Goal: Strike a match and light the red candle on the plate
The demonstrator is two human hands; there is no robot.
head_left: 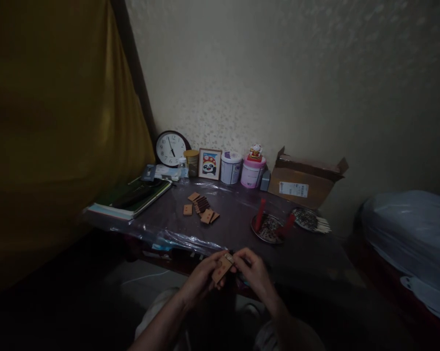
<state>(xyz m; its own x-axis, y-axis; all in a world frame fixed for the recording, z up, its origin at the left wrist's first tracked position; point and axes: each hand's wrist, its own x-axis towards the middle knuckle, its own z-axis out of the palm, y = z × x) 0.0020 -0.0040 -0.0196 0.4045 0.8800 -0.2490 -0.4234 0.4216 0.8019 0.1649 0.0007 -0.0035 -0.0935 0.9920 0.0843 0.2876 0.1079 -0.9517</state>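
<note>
My left hand is closed around a small brown matchbox with red marks, held tilted in front of the table's near edge. A paler inner part shows at its upper end. Beside that end, my right hand has its fingers pinched together; what they hold, if anything, I cannot make out. On the table beyond lies a loose pile of similar matchboxes, some with dark sides showing. A single matchbox lies flat at the left of the pile.
A metal plate with dark bits holds red candles. Behind it sits another plate beside pale sticks. A cardboard box, tins, a framed panda picture and a clock line the wall. Books lie left.
</note>
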